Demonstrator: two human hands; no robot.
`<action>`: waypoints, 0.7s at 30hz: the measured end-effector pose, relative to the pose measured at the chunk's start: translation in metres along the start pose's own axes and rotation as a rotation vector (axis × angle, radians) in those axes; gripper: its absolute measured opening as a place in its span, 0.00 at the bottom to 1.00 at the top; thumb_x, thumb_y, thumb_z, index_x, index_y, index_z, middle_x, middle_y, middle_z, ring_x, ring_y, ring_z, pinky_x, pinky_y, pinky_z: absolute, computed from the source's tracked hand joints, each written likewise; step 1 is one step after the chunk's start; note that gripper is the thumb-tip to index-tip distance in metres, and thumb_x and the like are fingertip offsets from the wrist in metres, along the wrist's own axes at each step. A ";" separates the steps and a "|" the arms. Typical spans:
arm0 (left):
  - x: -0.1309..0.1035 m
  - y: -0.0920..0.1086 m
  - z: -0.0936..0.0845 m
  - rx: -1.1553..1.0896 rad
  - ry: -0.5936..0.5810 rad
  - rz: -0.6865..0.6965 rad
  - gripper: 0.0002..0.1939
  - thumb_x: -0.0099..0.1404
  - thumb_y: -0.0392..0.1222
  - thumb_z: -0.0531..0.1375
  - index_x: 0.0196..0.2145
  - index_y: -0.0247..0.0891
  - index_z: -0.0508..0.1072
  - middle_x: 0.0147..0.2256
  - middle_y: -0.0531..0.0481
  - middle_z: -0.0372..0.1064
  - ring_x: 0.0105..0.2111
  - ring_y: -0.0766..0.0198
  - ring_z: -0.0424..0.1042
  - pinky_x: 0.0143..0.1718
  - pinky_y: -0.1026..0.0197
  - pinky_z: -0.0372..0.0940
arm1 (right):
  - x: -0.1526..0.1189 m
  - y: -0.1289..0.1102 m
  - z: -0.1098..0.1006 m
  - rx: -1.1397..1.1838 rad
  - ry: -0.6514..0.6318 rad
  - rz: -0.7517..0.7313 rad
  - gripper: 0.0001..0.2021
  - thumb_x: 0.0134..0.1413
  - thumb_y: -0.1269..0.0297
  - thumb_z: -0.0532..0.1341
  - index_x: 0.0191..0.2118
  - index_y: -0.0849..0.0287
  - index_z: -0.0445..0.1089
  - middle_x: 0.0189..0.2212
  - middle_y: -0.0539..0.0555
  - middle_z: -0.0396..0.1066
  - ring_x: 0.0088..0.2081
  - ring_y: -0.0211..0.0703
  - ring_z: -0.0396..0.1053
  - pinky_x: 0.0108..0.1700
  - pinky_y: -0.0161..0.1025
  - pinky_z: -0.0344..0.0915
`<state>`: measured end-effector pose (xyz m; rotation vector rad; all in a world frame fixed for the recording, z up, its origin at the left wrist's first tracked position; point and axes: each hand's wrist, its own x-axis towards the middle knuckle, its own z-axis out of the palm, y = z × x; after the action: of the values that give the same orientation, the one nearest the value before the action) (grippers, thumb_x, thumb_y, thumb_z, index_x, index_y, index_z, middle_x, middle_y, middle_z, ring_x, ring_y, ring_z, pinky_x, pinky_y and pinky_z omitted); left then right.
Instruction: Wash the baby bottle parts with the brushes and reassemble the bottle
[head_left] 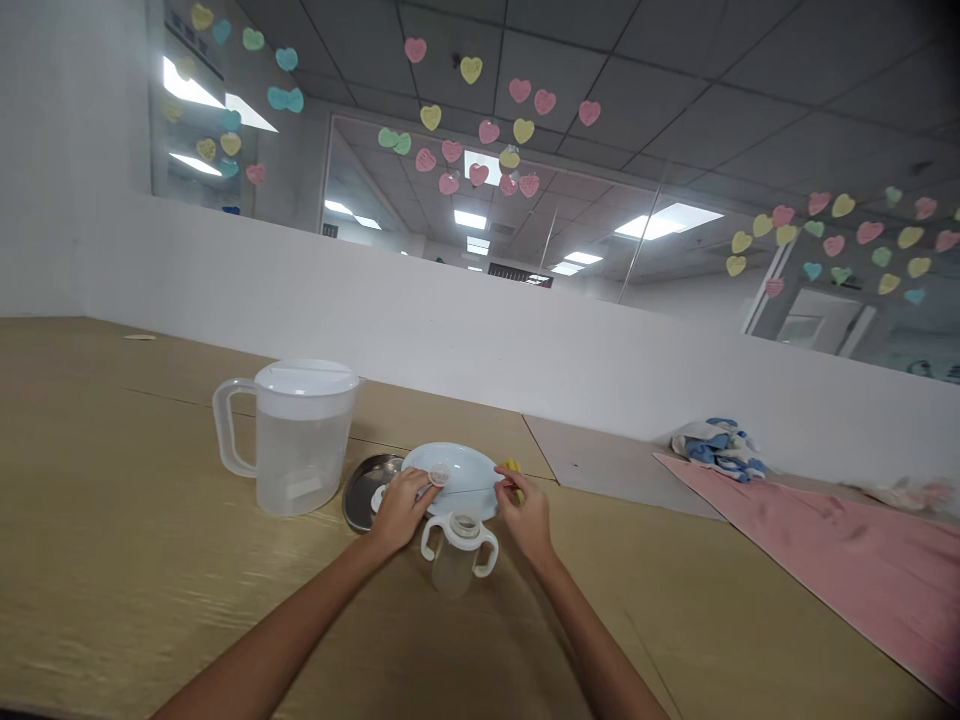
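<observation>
My left hand [405, 508] is closed on a small clear round cap-like piece [439, 475], held over the pale blue plate [457, 456]. At the plate's right rim is my right hand [527, 515], its thumb and fingers drawn together. A thin dark line runs across the plate toward these fingertips, and something yellow [513, 465] shows behind them; what they grip is unclear. Between my wrists a clear two-handled baby bottle [454, 568] stands upright with its top uncovered. A white piece [377, 498], partly hidden by my left hand, lies in the round metal tray [360, 485].
A large translucent pitcher [304, 440] with a white lid stands left of the tray. To the right are a crumpled blue and white cloth [718, 448] and a pink cloth [840, 540]. A white wall [450, 330] with windows above closes off the table's back.
</observation>
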<state>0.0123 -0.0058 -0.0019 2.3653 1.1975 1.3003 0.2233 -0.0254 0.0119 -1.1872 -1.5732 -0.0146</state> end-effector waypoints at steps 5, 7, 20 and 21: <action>-0.003 -0.003 0.008 0.026 0.030 -0.012 0.17 0.66 0.47 0.47 0.32 0.37 0.72 0.34 0.46 0.71 0.38 0.57 0.66 0.42 0.55 0.57 | 0.029 -0.018 0.030 0.159 -0.215 0.071 0.12 0.48 0.60 0.57 0.29 0.61 0.74 0.25 0.54 0.74 0.25 0.40 0.67 0.29 0.36 0.63; -0.004 -0.004 0.009 0.032 0.023 -0.006 0.17 0.66 0.46 0.46 0.32 0.37 0.72 0.34 0.46 0.71 0.38 0.57 0.66 0.42 0.54 0.57 | 0.038 -0.026 0.046 0.179 -0.305 0.059 0.14 0.51 0.58 0.55 0.25 0.60 0.73 0.23 0.53 0.73 0.25 0.40 0.68 0.29 0.35 0.62; -0.005 -0.009 0.016 0.010 0.049 -0.030 0.19 0.67 0.47 0.44 0.32 0.37 0.72 0.34 0.45 0.71 0.39 0.56 0.66 0.43 0.54 0.57 | 0.065 -0.090 0.011 0.029 0.200 -0.226 0.20 0.63 0.55 0.42 0.25 0.57 0.60 0.18 0.49 0.63 0.20 0.34 0.62 0.28 0.32 0.58; -0.005 -0.009 0.015 0.006 0.051 -0.032 0.19 0.67 0.47 0.45 0.33 0.37 0.72 0.34 0.46 0.71 0.39 0.56 0.66 0.43 0.54 0.57 | 0.063 -0.095 0.010 0.028 0.199 -0.271 0.20 0.64 0.56 0.41 0.25 0.57 0.59 0.18 0.49 0.63 0.21 0.34 0.62 0.28 0.32 0.58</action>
<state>0.0178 -0.0007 -0.0188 2.3208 1.2505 1.3569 0.1591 -0.0256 0.1064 -0.9138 -1.5402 -0.2793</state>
